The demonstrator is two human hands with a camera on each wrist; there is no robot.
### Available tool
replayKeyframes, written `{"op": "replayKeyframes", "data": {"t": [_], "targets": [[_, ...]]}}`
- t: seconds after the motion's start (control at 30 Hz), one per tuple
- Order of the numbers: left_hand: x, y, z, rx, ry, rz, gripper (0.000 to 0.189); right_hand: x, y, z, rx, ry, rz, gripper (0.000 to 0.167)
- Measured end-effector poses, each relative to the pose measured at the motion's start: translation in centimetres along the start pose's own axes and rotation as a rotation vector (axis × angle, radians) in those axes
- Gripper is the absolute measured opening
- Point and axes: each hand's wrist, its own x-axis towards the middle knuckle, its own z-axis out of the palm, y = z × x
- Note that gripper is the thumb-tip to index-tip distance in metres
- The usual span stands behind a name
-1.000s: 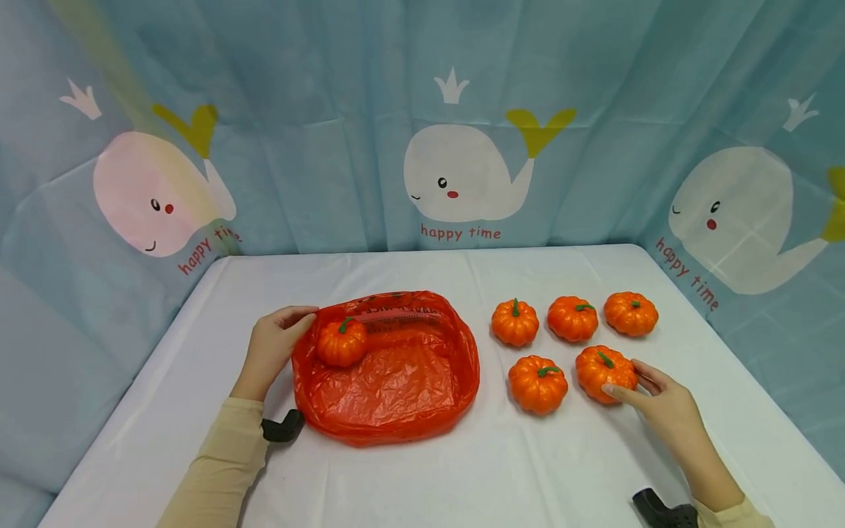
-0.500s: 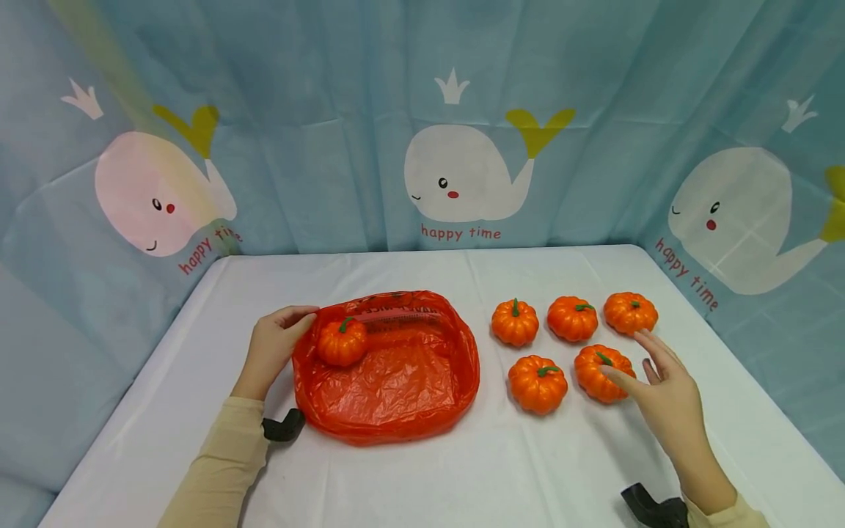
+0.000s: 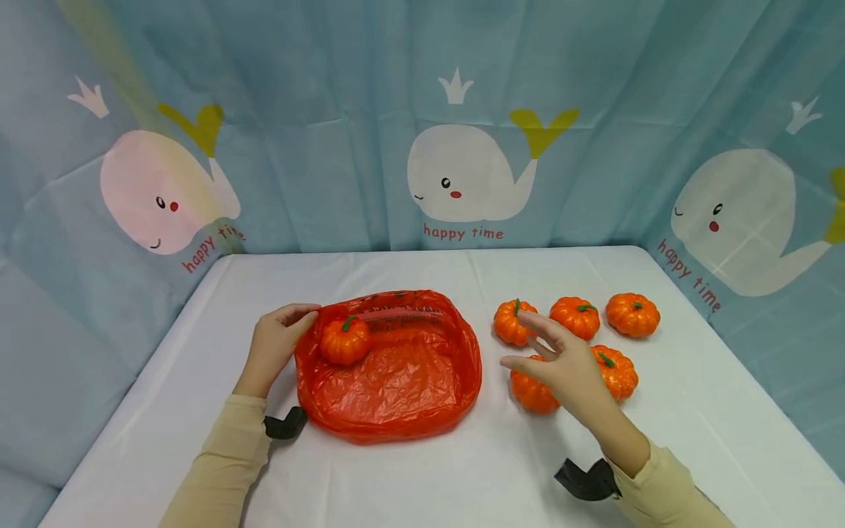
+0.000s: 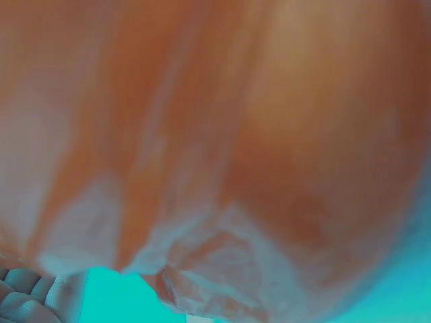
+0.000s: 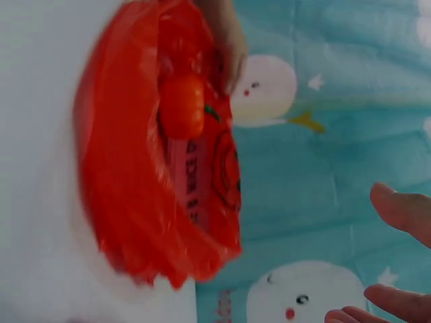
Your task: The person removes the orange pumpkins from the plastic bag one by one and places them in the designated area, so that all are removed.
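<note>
My left hand (image 3: 277, 345) pinches the left rim of a red plastic bag (image 3: 396, 389), which sits spread wide on the table. One small orange pumpkin (image 3: 345, 341) with a green stem lies inside the bag, at its left. My right hand (image 3: 573, 367) holds nothing; its fingers are spread above the pumpkins on the right. Behind it, the front-left pumpkin (image 3: 530, 394) and the front-right pumpkin (image 3: 619, 372) are partly covered. Its fingertips overlap the back-left pumpkin (image 3: 508, 323) in the head view. Blurred reddish film (image 4: 202, 134) fills most of the left wrist view.
Two more pumpkins stand at the back right: a middle pumpkin (image 3: 574, 317) and a far-right pumpkin (image 3: 632, 315). A white cloth covers the table (image 3: 409, 484). Blue curtains (image 3: 330, 147) with printed whales hang behind and at both sides.
My right hand has let go of the front-right pumpkin, lifted off and moved left over the front-left pumpkin. That released pumpkin stays on the table. My left hand keeps its hold on the bag.
</note>
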Motion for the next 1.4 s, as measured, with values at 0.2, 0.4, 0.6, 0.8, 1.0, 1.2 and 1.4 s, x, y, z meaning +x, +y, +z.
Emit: {"op": "replayKeyframes", "data": {"t": [0.2, 0.4, 0.6, 0.8, 1.0, 1.2, 1.4], "targets": [[-0.1, 0.3, -0.1, 0.003, -0.002, -0.004, 0.046, 1.7, -1.1, 3.5, 0.066, -0.113, -0.009, 0.074], [0.0, 0.7, -0.1, 0.01, 0.007, 0.007, 0.044, 2.8, -2.3, 6.6, 0.067, -0.15, -0.035, 0.072], [0.1, 0.7, 0.0, 0.007, 0.006, 0.006, 0.044, 3.8, -2.4, 9.4, 0.013, -0.164, -0.038, 0.07], [-0.1, 0.6, 0.1, 0.013, 0.003, 0.007, 0.045, 4.8, -1.8, 12.2, 0.009, -0.19, -0.046, 0.069], [-0.3, 0.2, 0.2, 0.003, -0.002, -0.009, 0.044, 5.5, -1.8, 14.6, 0.112, -0.236, 0.005, 0.073], [-0.4, 0.2, 0.1, 0.006, 0.001, -0.013, 0.045, 6.7, -2.3, 16.5, 0.17, -0.244, 0.044, 0.072], [-0.4, 0.5, 0.1, 0.011, -0.007, -0.012, 0.047, 8.1, -2.0, 18.0, 0.143, -0.216, 0.039, 0.062]]}}
